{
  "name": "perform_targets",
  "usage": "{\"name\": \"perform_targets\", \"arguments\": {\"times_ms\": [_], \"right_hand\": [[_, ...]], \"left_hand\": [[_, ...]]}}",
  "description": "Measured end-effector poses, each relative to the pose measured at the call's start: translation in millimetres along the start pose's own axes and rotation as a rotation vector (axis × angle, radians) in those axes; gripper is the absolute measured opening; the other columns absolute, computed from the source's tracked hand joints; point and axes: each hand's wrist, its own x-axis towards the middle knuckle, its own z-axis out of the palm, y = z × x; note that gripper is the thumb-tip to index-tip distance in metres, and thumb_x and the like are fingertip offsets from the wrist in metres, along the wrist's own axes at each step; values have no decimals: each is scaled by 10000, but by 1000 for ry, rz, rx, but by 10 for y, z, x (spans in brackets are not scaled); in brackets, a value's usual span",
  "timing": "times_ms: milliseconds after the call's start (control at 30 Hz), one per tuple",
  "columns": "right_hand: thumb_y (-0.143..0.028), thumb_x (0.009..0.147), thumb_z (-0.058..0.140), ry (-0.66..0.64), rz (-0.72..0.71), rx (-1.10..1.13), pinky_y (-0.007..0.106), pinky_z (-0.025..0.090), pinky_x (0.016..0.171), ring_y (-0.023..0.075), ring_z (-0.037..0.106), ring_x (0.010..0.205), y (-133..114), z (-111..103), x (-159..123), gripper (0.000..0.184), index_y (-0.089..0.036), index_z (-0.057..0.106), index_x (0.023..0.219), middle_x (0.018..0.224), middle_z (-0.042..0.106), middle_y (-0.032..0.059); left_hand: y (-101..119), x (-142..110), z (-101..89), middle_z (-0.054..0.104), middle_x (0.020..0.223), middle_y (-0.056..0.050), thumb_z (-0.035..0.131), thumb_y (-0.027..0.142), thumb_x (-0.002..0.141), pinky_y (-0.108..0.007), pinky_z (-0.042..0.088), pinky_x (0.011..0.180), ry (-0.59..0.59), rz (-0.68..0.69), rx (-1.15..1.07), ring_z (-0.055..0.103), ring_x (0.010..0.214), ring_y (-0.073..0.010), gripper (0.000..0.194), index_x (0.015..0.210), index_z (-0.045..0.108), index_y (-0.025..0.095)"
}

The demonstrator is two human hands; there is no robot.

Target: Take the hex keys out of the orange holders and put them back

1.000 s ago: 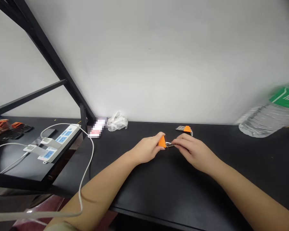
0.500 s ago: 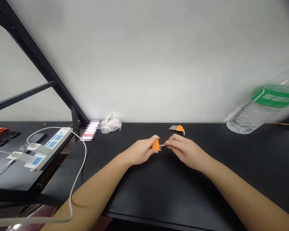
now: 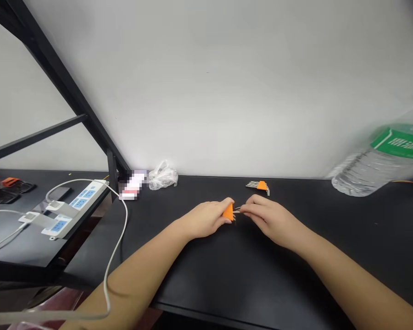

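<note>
My left hand (image 3: 205, 220) grips the orange holder of a folding hex key set (image 3: 228, 212) on the black desk (image 3: 261, 279). My right hand (image 3: 271, 221) is close by on the other side, its fingertips pinching the thin steel keys (image 3: 237, 210) that stick out of the holder. Part of the holder is hidden by my left fingers. Farther back, near the wall, a second hex key set with an orange holder (image 3: 260, 185) lies apart from both hands.
A clear water bottle with a green label (image 3: 378, 167) lies at the back right. A white plastic bag (image 3: 163, 176) and a blurred object (image 3: 133, 184) sit at the back left. A white power strip (image 3: 79, 204) and cable lie left, beside a black steel frame (image 3: 65, 87).
The whole view has shifted slightly, and my hands remain together on the set. Another person's hand, seen at the far left one second ago, is out of view now.
</note>
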Motion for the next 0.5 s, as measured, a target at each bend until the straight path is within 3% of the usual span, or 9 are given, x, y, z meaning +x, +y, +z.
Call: {"name": "perform_targets", "arguments": {"times_ms": [267,400,500], "right_hand": [[-294,1028,498,65,-16,230,378,541,782,212,644,894,-154,121,45,260,-304,722,1159,1057,677,70],[-395,937,684,188,202,616,361,545,760,213,645,866,-36,137,50,190,-256,694,1067,1010,686,62],[-442,957,654,213,306,943,344,531,733,198,641,857,10,136,47,217,-236,656,1023,1052,673,64]], "left_hand": [[115,25,-20,659,1021,-49,542,325,1005,-329,458,832,18,32,11,635,936,-227,262,1246,484,242],[124,27,-35,637,1032,-49,521,325,1011,-326,470,816,68,37,-75,603,904,-210,289,1279,459,237],[106,28,-32,621,1048,-54,508,311,1012,-338,483,847,130,34,-121,590,912,-204,378,1368,405,233]]}}
